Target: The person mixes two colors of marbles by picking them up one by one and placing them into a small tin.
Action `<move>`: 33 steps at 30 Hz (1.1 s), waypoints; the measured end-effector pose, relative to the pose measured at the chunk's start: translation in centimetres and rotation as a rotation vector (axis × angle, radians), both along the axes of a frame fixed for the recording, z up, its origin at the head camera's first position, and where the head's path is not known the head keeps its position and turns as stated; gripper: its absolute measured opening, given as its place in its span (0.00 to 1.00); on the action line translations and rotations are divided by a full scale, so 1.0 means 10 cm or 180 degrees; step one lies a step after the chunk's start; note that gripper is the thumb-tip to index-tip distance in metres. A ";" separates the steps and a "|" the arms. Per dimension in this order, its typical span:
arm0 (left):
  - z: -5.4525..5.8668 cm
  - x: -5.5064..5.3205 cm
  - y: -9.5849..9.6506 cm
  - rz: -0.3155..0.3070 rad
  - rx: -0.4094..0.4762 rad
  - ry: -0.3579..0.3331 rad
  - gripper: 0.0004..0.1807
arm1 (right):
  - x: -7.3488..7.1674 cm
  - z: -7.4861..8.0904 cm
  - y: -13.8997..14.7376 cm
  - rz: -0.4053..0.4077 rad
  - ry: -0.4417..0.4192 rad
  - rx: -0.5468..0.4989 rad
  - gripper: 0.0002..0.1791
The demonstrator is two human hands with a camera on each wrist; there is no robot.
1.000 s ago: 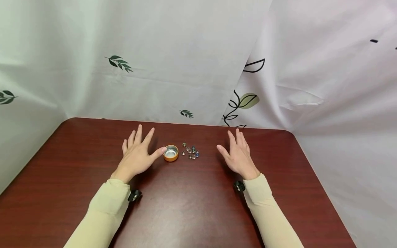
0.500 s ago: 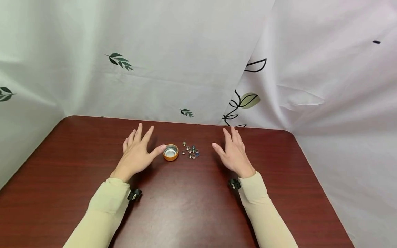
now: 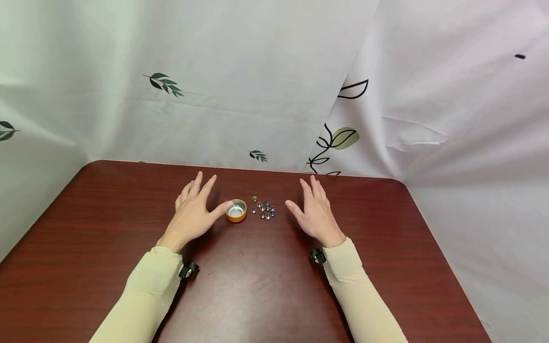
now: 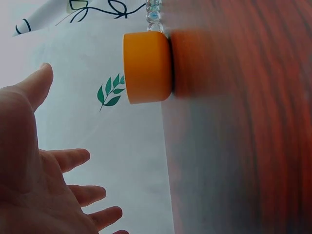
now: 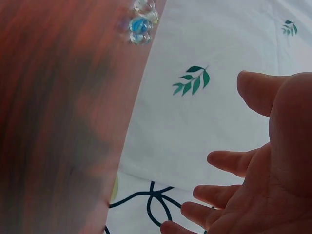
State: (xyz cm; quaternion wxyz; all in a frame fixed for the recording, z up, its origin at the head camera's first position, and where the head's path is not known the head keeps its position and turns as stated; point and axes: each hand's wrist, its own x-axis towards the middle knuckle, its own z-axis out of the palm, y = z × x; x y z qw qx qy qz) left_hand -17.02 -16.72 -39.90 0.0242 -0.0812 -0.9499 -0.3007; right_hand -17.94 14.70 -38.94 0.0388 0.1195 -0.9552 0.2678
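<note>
A small round orange tin (image 3: 236, 211) with a silvery inside stands open-topped on the table. Just left of it, my left hand (image 3: 190, 216) is held over the wood with fingers spread; its thumb tip overlaps the tin's rim in the head view. In the left wrist view the tin (image 4: 147, 67) is apart from the fingers. Several glass marbles (image 3: 263, 209), clear and bluish, lie loose to the right of the tin. Beyond them hovers my right hand (image 3: 315, 214), fingers extended and holding nothing. The right wrist view shows a blue-centred marble (image 5: 140, 24) among clear ones.
The dark red-brown wooden table (image 3: 253, 295) has rounded far corners. White cloth (image 3: 223, 95) with leaf prints hangs behind it and along both sides. A small black camera (image 3: 188, 270) sits at the left wrist, another black camera (image 3: 318, 256) at the right wrist.
My right hand has moved left, closer to the marbles. The left hand has shifted slightly right. The tin and marbles stay where they were.
</note>
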 end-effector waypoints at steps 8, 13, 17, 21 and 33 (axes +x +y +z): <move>-0.03 0.00 0.04 -0.0022 0.0063 -0.0004 0.51 | 0.01 -0.03 -0.03 0.0039 -0.0030 -0.0002 0.42; -0.06 -0.01 0.06 -0.0044 0.0115 -0.0074 0.53 | 0.00 -0.05 -0.03 0.0074 -0.0088 -0.0065 0.42; -0.06 -0.01 0.07 -0.0041 0.0196 -0.0129 0.54 | -0.01 -0.05 -0.03 0.0104 -0.0103 -0.0118 0.41; -0.06 -0.01 0.08 -0.0045 0.0235 -0.0182 0.55 | -0.02 -0.05 -0.03 0.0116 -0.0106 -0.0153 0.41; -0.05 -0.03 0.09 -0.0231 0.0366 -0.0422 0.53 | -0.04 -0.12 -0.07 0.0245 -0.0081 -0.0196 0.36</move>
